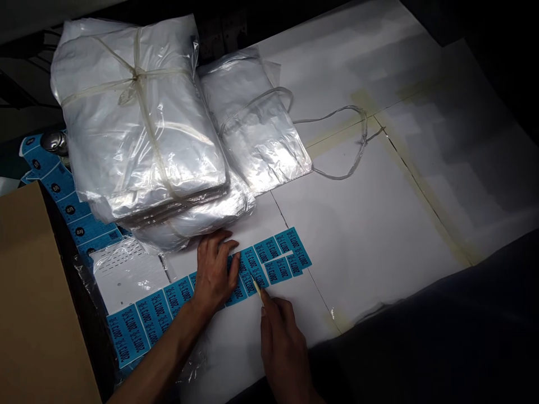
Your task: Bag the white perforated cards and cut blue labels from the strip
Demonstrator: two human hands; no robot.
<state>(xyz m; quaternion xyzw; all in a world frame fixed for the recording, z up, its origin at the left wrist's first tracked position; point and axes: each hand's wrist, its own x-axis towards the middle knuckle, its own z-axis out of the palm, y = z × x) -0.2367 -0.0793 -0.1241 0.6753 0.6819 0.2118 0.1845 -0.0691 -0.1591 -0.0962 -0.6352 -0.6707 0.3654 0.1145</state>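
A long strip of blue printed labels (154, 314) lies on the white work surface, with short cut or separated pieces (280, 269) at its right end. My left hand (214, 269) rests on the strip, fingers spread and pressing it down; nothing is gripped in it. My right hand (284, 336) is closed around a slim, pale, pen-like tool (256, 283). Its tip touches or hovers just over the labels, right of my left hand; I cannot tell which. The exact kind of tool is not clear, as my fingers cover most of it.
Clear plastic bags (177, 129) tied with string stand in a thick stack behind my left hand. A flatter bundle (269, 140) and a loose string loop (362, 134) lie beside it. More blue labels (63, 191) and a cardboard box (37, 297) are at left. Tape seams (421, 179) cross the surface.
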